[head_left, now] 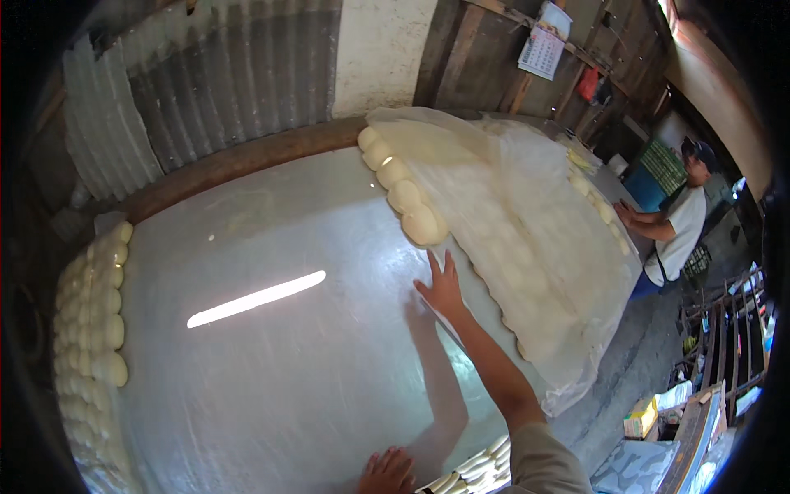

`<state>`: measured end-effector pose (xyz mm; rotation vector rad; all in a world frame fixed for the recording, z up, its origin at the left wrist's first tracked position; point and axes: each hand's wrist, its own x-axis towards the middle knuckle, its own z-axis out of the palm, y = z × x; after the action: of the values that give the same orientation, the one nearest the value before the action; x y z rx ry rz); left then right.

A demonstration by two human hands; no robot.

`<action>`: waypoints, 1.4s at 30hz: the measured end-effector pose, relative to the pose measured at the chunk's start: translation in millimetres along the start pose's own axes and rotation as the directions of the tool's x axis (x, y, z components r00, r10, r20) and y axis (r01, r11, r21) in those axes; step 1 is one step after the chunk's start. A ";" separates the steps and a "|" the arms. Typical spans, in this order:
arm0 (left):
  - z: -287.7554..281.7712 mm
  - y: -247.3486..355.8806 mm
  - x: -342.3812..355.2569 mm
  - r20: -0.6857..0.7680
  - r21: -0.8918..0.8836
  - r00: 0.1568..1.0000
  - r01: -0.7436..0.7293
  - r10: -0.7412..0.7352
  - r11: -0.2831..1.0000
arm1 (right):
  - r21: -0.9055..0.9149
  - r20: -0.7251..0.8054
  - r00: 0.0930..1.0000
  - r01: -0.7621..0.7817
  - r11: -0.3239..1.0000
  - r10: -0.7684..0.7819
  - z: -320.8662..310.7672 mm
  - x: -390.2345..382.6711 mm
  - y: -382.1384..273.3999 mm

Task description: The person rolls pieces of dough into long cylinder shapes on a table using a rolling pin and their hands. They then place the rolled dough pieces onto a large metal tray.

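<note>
Right hand (442, 288) open, fingers spread, flat on steel table (271, 370), just short of nearest dough ball (423, 224). Left hand (385, 473) rests on table's near edge; grip unclear.

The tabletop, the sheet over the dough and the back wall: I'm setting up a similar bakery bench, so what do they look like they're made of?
Tabletop: probably polished sheet metal, grey with a sharp light streak.
Sheet: thin clear plastic film, wrinkled, with dough balls showing through.
Wall: corrugated metal, dull grey and ribbed.
The right hand lies flat near the sheet's edge; the left hand rests on the table.
</note>
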<state>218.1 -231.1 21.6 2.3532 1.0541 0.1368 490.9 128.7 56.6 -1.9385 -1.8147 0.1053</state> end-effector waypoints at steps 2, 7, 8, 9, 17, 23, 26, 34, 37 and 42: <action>9.2 2.0 2.1 0.050 -0.105 0.996 0.085 -0.080 0.991 | -0.033 0.019 0.996 -0.092 0.995 0.092 16.2 48.6 -0.7; 2.5 -2.6 5.8 0.170 -0.335 0.980 0.157 -0.104 0.929 | -0.120 -0.022 0.979 -0.201 0.972 0.200 67.8 117.8 23.3; 10.1 -4.0 4.0 0.080 -0.400 0.993 0.111 -0.086 0.910 | -0.106 0.012 0.977 -0.212 0.971 0.214 71.6 126.6 37.0; 6.9 -1.4 7.3 0.075 -0.411 0.993 0.113 -0.090 0.905 | -0.086 0.046 0.974 -0.216 0.973 0.220 71.3 135.6 45.2; 74.3 -24.3 -3.2 -0.203 -0.033 0.978 -0.054 0.046 0.998 | 0.289 -0.241 0.970 0.108 0.951 -0.036 -15.8 109.6 5.0; 14.2 -10.4 -3.2 -0.189 0.034 0.977 -0.091 0.096 0.995 | 0.804 0.019 0.955 -0.191 0.563 0.297 -82.8 -65.5 -64.9; -6.8 -0.5 -8.5 -0.189 0.062 0.978 -0.078 0.089 0.995 | 0.925 0.161 0.959 -0.230 0.303 0.235 -118.6 -145.3 -108.2; 4.1 -8.3 -15.1 -0.444 -0.016 0.872 -0.236 0.205 0.972 | 0.912 0.214 0.967 -0.248 0.326 0.137 -174.1 -280.0 -168.1; 0.6 -0.4 -40.6 -0.492 -0.097 0.839 -0.317 0.232 0.943 | 0.905 0.200 0.969 -0.239 0.351 0.145 -173.5 -307.0 -182.1; 5.2 10.5 -123.4 -0.568 -0.251 0.817 -0.288 0.100 0.924 | 0.910 0.234 0.964 -0.262 0.321 0.124 -153.2 -341.9 -204.9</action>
<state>141.9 -327.3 38.5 2.1450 0.9300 1.0424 319.0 -241.6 181.7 -1.2146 -1.0533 1.1360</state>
